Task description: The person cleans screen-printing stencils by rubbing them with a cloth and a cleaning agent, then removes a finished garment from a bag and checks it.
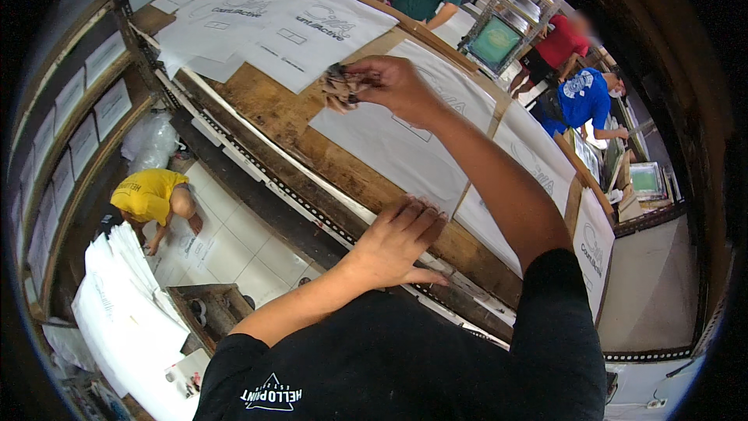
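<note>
My right hand (393,90) reaches over the long wooden table (265,109), its fingers closed round a crumpled beige rag (341,87) with dark stains. The rag is just above the tabletop, between printed white sheets. My left hand (399,238) rests on the near edge of the table, fingers stretched out and thumb apart, with nothing in it. Under my right wrist lies a white sheet (366,144) with a grey and black print. Another printed white sheet (292,35) is spread on the far left side of the table.
More printed sheets (514,160) line the table to the right. Below left, a person in yellow (144,195) crouches on the tiled floor by a stack of white sheets (128,296) and a wooden box (214,312). Across the table are other people and a framed green screen (495,43).
</note>
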`<state>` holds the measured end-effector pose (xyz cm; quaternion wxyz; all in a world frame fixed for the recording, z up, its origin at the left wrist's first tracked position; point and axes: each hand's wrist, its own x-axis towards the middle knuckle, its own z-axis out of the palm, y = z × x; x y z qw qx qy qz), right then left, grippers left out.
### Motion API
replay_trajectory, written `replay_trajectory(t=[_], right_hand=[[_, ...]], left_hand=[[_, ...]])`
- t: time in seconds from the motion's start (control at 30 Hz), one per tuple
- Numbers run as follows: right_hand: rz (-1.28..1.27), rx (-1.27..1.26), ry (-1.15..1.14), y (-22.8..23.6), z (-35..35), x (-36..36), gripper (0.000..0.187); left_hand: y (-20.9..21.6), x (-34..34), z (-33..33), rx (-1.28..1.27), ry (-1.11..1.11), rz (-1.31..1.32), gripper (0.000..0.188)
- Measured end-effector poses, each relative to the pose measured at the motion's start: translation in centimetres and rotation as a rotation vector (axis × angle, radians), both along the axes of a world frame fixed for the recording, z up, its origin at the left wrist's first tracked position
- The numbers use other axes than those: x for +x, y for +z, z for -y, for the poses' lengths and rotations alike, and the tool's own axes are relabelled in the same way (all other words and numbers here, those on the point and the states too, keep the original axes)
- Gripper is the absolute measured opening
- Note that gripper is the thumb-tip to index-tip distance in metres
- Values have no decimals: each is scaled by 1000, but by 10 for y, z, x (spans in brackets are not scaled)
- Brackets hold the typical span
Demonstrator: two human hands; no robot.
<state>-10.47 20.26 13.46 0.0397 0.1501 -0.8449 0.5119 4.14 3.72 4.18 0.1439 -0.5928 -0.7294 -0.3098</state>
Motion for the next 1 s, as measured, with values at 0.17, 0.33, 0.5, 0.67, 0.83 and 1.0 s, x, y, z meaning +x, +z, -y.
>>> replay_trajectory(t=[0.17,0.33,0.5,0.67,0.83,1.0], right_hand=[[99,71,-123,5,-57,94,34],[205,167,-300,10,-79,186,35],[-77,557,-277,-6,-76,213,36],[-221,539,-172,-23,-56,177,34],[-411,488,-6,-36,-18,81,28],[-382,454,36,-40,27,-5,33]], left_hand=[[1,0,-3,83,-1,-22,89],[-3,3,-7,77,3,-11,91],[3,3,-5,105,21,-19,89],[1,3,-7,107,-2,10,91],[-1,5,-4,98,45,-20,90],[-1,3,-2,103,31,-10,89]])
